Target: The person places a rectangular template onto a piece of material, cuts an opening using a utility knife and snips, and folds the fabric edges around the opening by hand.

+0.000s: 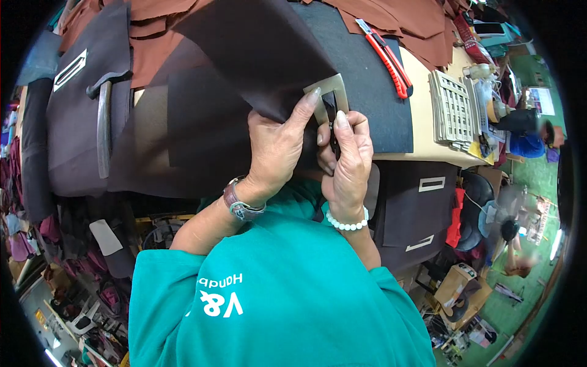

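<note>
My left hand [276, 150], with a watch at the wrist, pinches a dark brown sheet [263, 49] that looks like leather, its thumb on a pale metal-looking rectangular frame [335, 84] at the sheet's edge. The frame's other side is gripped by my right hand [350, 153], thumb on top and fingers curled beneath. A narrow dark strip shows through the frame's opening and down between the right fingers; I cannot make out what it is. Under the hands lies a dark mat [382, 122]. Beyond the right hand rests a red utility knife [389, 61].
A hammer [104, 122] lies on a brown panel [67, 134] fitted with a similar frame [71, 70]. Reddish-brown sheets [397, 18] cover the table's far side. Stacked pale frames [452, 110] stand at the right. More framed panels [416, 214] hang below the table edge.
</note>
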{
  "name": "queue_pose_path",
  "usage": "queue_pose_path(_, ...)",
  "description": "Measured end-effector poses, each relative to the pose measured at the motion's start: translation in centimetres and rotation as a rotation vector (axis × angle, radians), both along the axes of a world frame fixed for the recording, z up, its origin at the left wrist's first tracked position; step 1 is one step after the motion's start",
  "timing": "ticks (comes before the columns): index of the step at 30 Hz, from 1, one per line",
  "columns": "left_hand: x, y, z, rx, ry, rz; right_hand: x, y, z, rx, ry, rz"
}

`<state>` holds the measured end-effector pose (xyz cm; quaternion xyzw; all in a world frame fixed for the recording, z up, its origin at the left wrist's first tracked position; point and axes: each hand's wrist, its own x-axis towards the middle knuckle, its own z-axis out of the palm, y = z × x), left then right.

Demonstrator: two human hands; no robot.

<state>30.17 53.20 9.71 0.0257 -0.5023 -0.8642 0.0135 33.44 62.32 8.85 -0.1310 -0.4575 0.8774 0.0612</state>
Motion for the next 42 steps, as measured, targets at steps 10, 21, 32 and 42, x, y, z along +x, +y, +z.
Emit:
queue_pose_path(10,-2.7,-1.3,-1.5,0.104,-0.169,-0.128,-1.2,7.0,0.8,1.221,0.001,-0.271)
queue_pose_path(21,-1.7,-1.3,-1.2,0.133,-0.098,-0.147,-4.5,5.7,3.4,1.718,0.768,0.087)
queue_pose_path(32,-1.5,-2.7,-0.8,0.169,-0.145,-0.338,-7.8,4.7,4.2,1.501,0.783,0.315)
queue_pose_path(42,-2.0,-3.6,-0.6,0.164,-0.160,-0.113,-7.9,1.3,4.0,1.346,0.623,-0.141)
